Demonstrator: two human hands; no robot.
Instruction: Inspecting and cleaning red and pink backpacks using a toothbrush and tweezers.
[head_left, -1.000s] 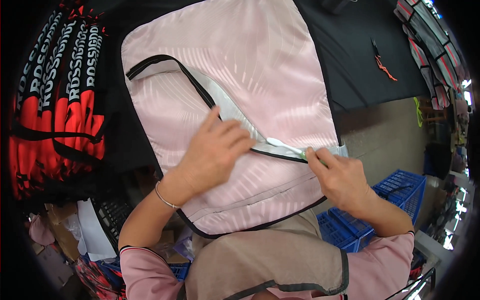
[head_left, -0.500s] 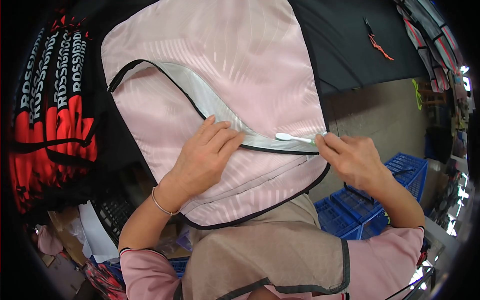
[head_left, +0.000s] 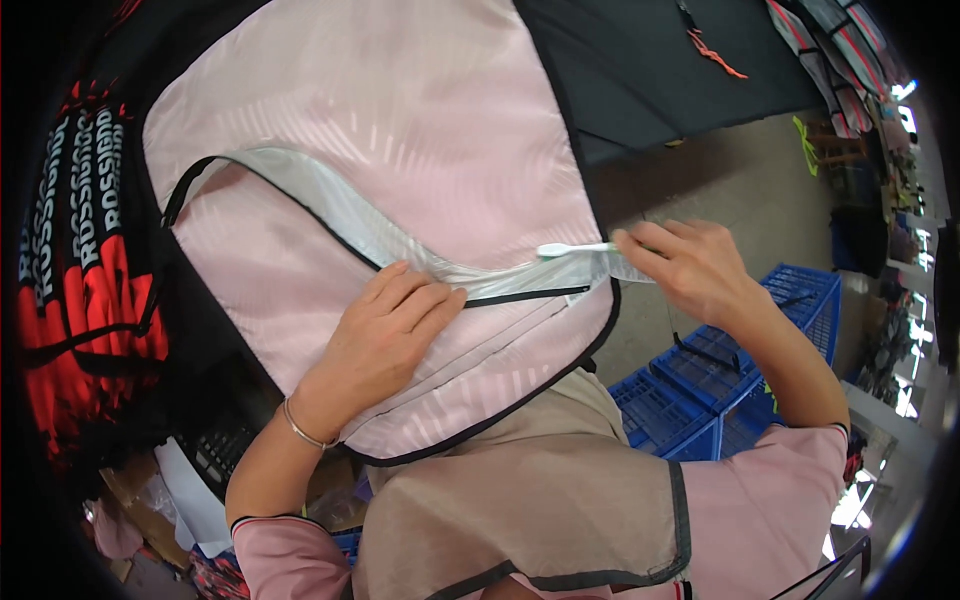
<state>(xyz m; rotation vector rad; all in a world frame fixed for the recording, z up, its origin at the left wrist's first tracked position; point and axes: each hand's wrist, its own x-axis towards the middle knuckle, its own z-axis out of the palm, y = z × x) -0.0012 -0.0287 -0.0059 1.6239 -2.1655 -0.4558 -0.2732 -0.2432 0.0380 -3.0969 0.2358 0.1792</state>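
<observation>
A large pink fabric cover (head_left: pixel 400 130) with black piping lies spread in front of me, its curved opening showing a silvery lining (head_left: pixel 330 215). My left hand (head_left: pixel 385 335) presses flat on the pink fabric just below the opening's black edge. My right hand (head_left: pixel 690 265) pinches the right end of the silvery strip at the cover's right edge. A small white tool (head_left: pixel 575 249) like a toothbrush handle sticks out leftward from its fingers. A thin bracelet circles my left wrist.
Red and black bags (head_left: pixel 85 250) are stacked at the left. Black fabric (head_left: pixel 660 70) with an orange tag lies at the upper right. Blue plastic crates (head_left: pixel 720 390) stand on the floor at the right. Cardboard and papers sit at the lower left.
My right hand has moved right to the cover's edge, drawing the silvery strip with it. The cover has shifted, and the opening now reaches further left. My left hand still presses the fabric.
</observation>
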